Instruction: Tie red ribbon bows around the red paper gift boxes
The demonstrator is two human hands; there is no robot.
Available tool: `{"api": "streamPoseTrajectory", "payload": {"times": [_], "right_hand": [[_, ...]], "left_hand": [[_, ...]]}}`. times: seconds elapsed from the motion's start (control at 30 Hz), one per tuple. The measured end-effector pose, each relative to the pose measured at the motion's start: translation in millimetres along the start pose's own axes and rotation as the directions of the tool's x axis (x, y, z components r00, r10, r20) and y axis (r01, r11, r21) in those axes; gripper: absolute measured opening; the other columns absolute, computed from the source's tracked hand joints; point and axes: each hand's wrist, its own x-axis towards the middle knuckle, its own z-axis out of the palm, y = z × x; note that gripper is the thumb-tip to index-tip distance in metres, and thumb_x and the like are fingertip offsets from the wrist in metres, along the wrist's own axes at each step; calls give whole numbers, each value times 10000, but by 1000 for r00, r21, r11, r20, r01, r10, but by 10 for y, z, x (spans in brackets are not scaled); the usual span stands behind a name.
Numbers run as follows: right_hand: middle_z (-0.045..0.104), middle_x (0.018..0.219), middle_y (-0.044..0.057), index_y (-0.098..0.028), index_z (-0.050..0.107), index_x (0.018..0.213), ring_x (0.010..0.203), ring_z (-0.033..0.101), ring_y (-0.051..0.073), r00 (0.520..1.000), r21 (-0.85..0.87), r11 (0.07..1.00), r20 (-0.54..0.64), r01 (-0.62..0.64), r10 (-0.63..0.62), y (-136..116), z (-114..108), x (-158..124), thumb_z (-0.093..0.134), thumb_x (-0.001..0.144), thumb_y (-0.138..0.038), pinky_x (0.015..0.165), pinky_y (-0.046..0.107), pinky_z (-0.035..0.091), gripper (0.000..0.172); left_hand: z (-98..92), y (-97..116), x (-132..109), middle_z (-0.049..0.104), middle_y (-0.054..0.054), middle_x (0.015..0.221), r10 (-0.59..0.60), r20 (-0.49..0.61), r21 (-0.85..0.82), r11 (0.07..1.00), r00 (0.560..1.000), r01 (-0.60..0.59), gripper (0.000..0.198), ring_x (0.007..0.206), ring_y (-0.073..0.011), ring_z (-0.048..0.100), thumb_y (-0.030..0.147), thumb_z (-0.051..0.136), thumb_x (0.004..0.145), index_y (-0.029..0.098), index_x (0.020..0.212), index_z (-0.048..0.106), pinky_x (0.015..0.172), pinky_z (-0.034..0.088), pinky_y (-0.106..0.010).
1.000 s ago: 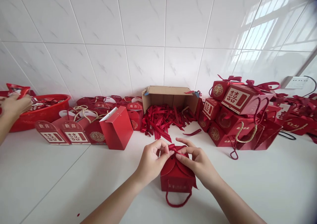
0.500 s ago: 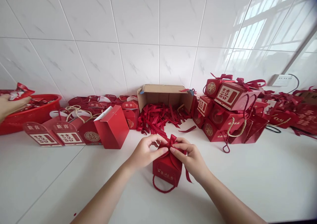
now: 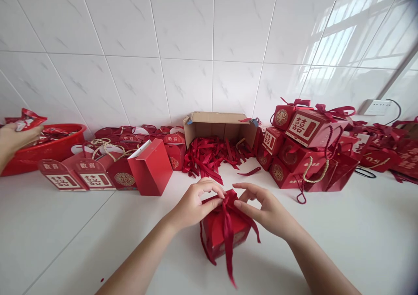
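Observation:
A small red gift box (image 3: 218, 234) stands on the white counter (image 3: 65, 243) in front of me, with a dark red ribbon (image 3: 227, 229) at its top and loose ends hanging down its front. My left hand (image 3: 192, 206) pinches the ribbon at the top of the box from the left. My right hand (image 3: 264, 208) pinches the same ribbon from the right, its other fingers spread. The two hands almost meet over the box.
An open cardboard box (image 3: 218, 127) spilling red ribbons (image 3: 209, 155) lies against the tiled wall. Finished red boxes (image 3: 303, 151) pile up at the right; flat and folded red boxes (image 3: 107, 164) stand at the left. Another person's hand (image 3: 13, 138) holds red packets over a red basin (image 3: 39, 149).
The box has turned so a corner faces me, and the ribbon ends now hang long down its front. Both hands stay at the top, pinching the ribbon.

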Motion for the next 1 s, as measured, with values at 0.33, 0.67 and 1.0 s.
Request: {"api": "streamPoseTrajectory", "payload": {"times": [0.33, 0.67, 1.0], "right_hand": [[619, 983, 38, -220, 662, 984, 741, 551, 114, 952, -38, 967, 189, 253, -241, -55, -15, 58, 598, 871, -332, 680, 251, 481, 172], [594, 948, 58, -246, 591, 1196, 830, 550, 143, 820, -230, 793, 272, 564, -504, 30, -121, 117, 425, 891, -31, 717, 277, 490, 409], [439, 851, 51, -413, 545, 1294, 791, 388, 178, 725, -477, 545, 464, 689, -510, 112, -16, 122, 392, 826, 57, 653, 279, 427, 682]], "left_hand": [[-106, 151, -47, 611, -16, 914, 3, 126, 113, 993, 992, -18, 108, 916, -154, 561, 167, 518, 878, 211, 872, 617, 881, 428, -278], [-141, 132, -64, 622, -17, 931, -24, 129, 209, 978, 991, -3, 125, 923, -153, 567, 186, 513, 888, 217, 906, 632, 862, 448, -274], [-179, 162, -89, 531, -18, 967, -112, 116, 283, 956, 987, 75, 145, 967, -178, 487, 279, 392, 944, 226, 852, 492, 908, 409, -328]]}}
